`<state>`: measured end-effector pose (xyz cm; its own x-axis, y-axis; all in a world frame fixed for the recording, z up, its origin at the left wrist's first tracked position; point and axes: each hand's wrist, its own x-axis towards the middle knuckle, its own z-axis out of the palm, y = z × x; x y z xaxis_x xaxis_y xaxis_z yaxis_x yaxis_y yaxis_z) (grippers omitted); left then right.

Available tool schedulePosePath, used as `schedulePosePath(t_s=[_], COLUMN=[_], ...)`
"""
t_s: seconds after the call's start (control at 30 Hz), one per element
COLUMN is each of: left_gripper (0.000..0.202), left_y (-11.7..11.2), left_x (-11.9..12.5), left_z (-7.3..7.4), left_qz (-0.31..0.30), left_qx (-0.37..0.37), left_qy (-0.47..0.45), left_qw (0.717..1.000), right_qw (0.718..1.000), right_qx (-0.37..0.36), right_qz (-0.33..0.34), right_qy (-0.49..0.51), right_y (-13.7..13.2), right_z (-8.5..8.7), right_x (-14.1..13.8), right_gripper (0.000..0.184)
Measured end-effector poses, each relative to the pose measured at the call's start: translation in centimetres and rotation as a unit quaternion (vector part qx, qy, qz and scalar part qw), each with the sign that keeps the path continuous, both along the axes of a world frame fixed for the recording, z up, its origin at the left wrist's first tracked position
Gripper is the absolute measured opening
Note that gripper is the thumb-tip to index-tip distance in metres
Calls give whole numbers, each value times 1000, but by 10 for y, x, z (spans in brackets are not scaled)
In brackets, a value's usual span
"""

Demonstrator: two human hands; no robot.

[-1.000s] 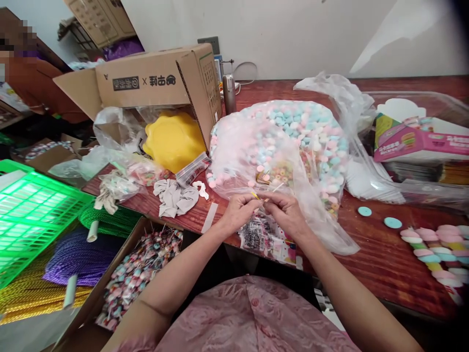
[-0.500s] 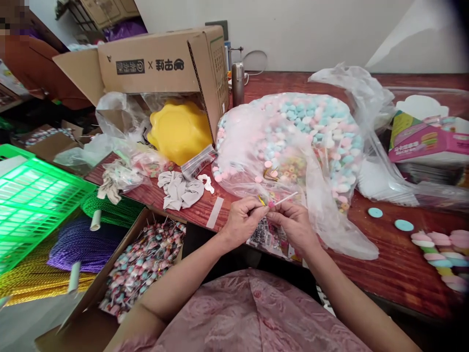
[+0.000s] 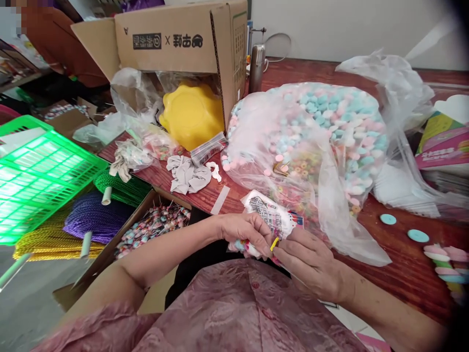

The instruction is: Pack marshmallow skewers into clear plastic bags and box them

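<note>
A short yellow twist tie (image 3: pixel 274 243) sits between my two hands at the fingertips. My left hand (image 3: pixel 251 233) is closed, with thumb and forefinger pinched at the tie's left side. My right hand (image 3: pixel 313 261) meets it from the other side, fingers pressed together with their tips against the tie. Beneath the hands, a clear bag of pink, white and blue candies (image 3: pixel 246 248) partly shows; its upper end is hidden by my fingers. Just behind them lies a white printed packet (image 3: pixel 269 213) on the table edge.
A large clear bag of pastel candies (image 3: pixel 330 117) fills the table's middle. Left of it are a cardboard box (image 3: pixel 176 44), yellow tub (image 3: pixel 192 117) and grey cloth (image 3: pixel 188 176). A box of candy sticks (image 3: pixel 154 225), tie bundles (image 3: pixel 98 217) and a green basket (image 3: pixel 54 171) stand lower left.
Both hands have come down closer to my body, and the right hand has turned to lie flatter. The white stick is out of sight; the printed packet and candies now show. The view has shifted.
</note>
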<state>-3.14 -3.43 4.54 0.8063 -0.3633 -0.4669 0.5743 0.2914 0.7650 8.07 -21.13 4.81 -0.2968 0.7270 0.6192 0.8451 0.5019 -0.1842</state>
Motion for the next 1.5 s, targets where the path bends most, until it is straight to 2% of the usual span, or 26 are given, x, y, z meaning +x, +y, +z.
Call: schedulePosePath(t_s=[0.13, 0.3, 0.43, 0.5, 0.6, 0.63, 0.7, 0.73, 0.77, 0.8, 0.87, 0.9, 0.93, 0.97, 1.0, 1.03, 1.13, 1.17, 1.2, 1.23, 1.27, 1.3, 1.37, 1.4, 1.47, 1.5], left_gripper=[23, 29, 37, 40, 38, 36, 28, 25, 21, 18, 12, 11, 15, 16, 18, 25, 35, 40, 43, 44, 42, 40, 50, 66, 91, 91], left_y=[2, 0, 0, 7, 27, 34, 43, 43, 40, 33, 13, 2, -9, -18, -23, -25, -16, -11, -6, -2, 0, 1, -3, -7, -16, -21], left_x=[1, -5, -3, 0, 4, 5, 3, 1, -2, -7, -17, -22, -27, -30, -30, -28, -11, -5, 1, 5, 7, 7, 4, 1, -5, -8], left_z=[-4, -10, -8, -7, -2, 2, 16, 25, 35, 45, 60, 62, 61, 56, 47, 37, 10, 5, 3, 3, 4, 5, 5, 3, -4, -8], left_qz=[-30, -82, -102, -136, -201, -201, -158, -126, -92, -65, -18, -6, -13, -16, -16, -6, 130, 193, 251, 297, 332, 356, 381, 383, 365, 338], left_qx=[-5, 24, 15, 29, 99, 138, 250, 325, 411, 501, 666, 715, 735, 736, 719, 688, 509, 433, 362, 316, 297, 302, 334, 334, 274, 224], left_qy=[15, 22, 0, -22, -46, -62, -130, -179, -230, -272, -318, -336, -363, -386, -402, -402, -319, -289, -268, -263, -275, -293, -321, -319, -283, -262], left_qw=[999, 996, 995, 990, 974, 968, 946, 920, 878, 819, 674, 612, 573, 556, 567, 604, 789, 832, 857, 862, 852, 834, 800, 800, 843, 876], right_qw=[1000, 998, 997, 997, 995, 993, 987, 983, 980, 979, 981, 983, 982, 976, 965, 947, 860, 826, 797, 781, 784, 807, 893, 932, 972, 976], right_qx=[7, -45, -56, -75, -89, -96, -119, -130, -138, -142, -137, -129, -122, -118, -115, -120, -191, -231, -270, -298, -306, -291, -188, -114, 17, 60], right_qz=[-8, 44, 42, 26, 16, 19, 25, 18, 2, -22, -86, -119, -147, -168, -183, -190, -148, -118, -88, -68, -64, -76, -128, -154, -181, -184], right_qy=[12, 25, 15, -1, -39, -59, -109, -131, -146, -147, -106, -61, -1, 69, 147, 229, 450, 501, 532, 544, 537, 509, 389, 306, 150, 97], right_y=[0, 2, 5, 7, 8, 7, 6, 7, 9, 12, 21, 26, 30, 34, 35, 36, 32, 30, 28, 27, 27, 27, 28, 28, 29, 30], right_z=[-6, -14, -10, -5, -1, -2, -7, -11, -15, -18, -20, -17, -13, -6, 1, 8, 19, 17, 14, 10, 4, 0, -7, -9, -9, -8], right_x=[-4, -11, -11, -9, -8, -9, -9, -8, -6, -1, 12, 19, 25, 29, 29, 26, 1, -9, -17, -22, -25, -24, -16, -10, 1, 5], right_gripper=[34, 21, 23, 22, 21, 21, 18, 17, 15, 15, 17, 18, 19, 20, 22, 22, 20, 20, 19, 19, 20, 20, 18, 16, 16, 16])
